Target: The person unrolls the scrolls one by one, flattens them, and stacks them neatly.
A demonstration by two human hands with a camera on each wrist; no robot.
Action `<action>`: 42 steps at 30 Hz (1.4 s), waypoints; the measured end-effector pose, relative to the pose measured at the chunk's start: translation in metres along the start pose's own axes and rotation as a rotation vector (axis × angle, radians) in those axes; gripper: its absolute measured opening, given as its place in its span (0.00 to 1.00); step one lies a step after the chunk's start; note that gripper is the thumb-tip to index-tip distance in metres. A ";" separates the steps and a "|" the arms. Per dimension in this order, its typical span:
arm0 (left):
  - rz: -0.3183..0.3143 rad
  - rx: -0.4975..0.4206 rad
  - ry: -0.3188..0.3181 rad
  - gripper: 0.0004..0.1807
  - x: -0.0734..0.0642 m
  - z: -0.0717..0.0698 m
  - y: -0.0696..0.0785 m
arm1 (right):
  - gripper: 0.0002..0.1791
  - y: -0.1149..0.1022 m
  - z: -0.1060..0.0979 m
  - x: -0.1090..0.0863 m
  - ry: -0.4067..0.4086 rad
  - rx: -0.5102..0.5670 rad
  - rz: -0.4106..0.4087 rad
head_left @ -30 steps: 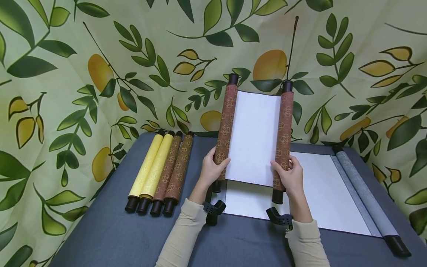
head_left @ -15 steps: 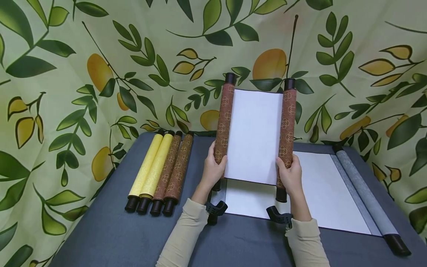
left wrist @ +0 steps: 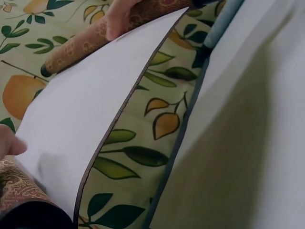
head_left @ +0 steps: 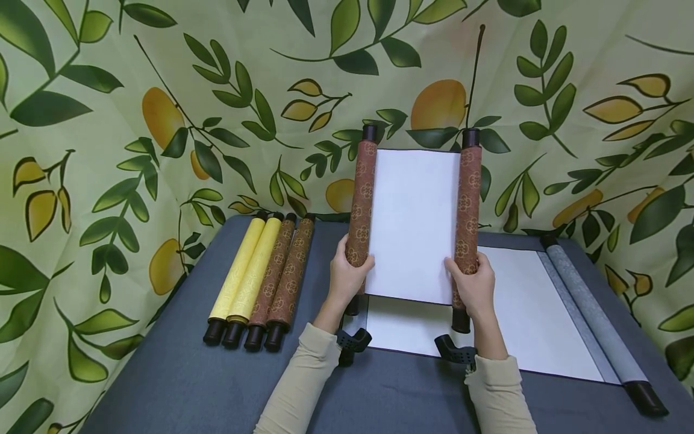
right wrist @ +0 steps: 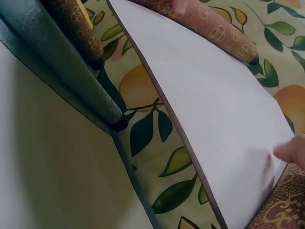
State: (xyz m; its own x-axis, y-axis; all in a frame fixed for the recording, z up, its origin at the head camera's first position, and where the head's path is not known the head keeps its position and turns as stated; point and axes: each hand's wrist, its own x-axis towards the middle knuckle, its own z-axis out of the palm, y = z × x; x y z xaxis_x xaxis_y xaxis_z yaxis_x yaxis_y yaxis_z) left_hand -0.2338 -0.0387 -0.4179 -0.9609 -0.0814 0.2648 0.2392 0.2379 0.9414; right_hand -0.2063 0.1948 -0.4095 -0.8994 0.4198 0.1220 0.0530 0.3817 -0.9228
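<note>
Both hands hold up a brown scroll with a gold floral pattern and black end knobs, partly unrolled above the table. Its white paper (head_left: 414, 223) stretches between two upright rollers. My left hand (head_left: 347, 274) grips the left roller (head_left: 362, 205) near its lower end. The right roller (head_left: 468, 205) is in the grip of my right hand (head_left: 474, 286). In the left wrist view, the left thumb (left wrist: 12, 143) lies against the paper's edge. The right thumb (right wrist: 288, 150) touches the paper likewise in the right wrist view.
Beneath, a blue-grey scroll (head_left: 537, 313) lies spread on the grey-blue table (head_left: 190, 386), its thick roller (head_left: 596, 313) at the right; the held scroll partly hides it. To the left lie yellow scrolls (head_left: 238, 271) and rolled brown scrolls (head_left: 290, 277). Leaf-patterned cloth (head_left: 233, 54) hangs behind.
The left roller has shifted left and the right one slightly right, so a wider strip of white paper shows between them. Both hands keep their grip; the scrolls on the table are unmoved.
</note>
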 end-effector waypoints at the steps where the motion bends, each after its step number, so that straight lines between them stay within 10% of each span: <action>1: -0.001 -0.002 0.004 0.40 0.000 0.000 0.000 | 0.34 0.000 -0.001 0.000 -0.004 0.002 0.012; 42: 0.047 0.030 -0.055 0.28 0.007 -0.019 -0.003 | 0.31 -0.004 -0.020 0.000 -0.053 -0.013 0.077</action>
State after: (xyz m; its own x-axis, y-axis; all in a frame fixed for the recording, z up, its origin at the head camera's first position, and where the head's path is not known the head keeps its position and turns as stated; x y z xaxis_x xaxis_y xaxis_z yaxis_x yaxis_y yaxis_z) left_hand -0.2387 -0.0580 -0.4146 -0.9551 -0.0167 0.2957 0.2805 0.2690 0.9214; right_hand -0.1982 0.2100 -0.3987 -0.9140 0.4044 0.0310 0.1284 0.3610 -0.9237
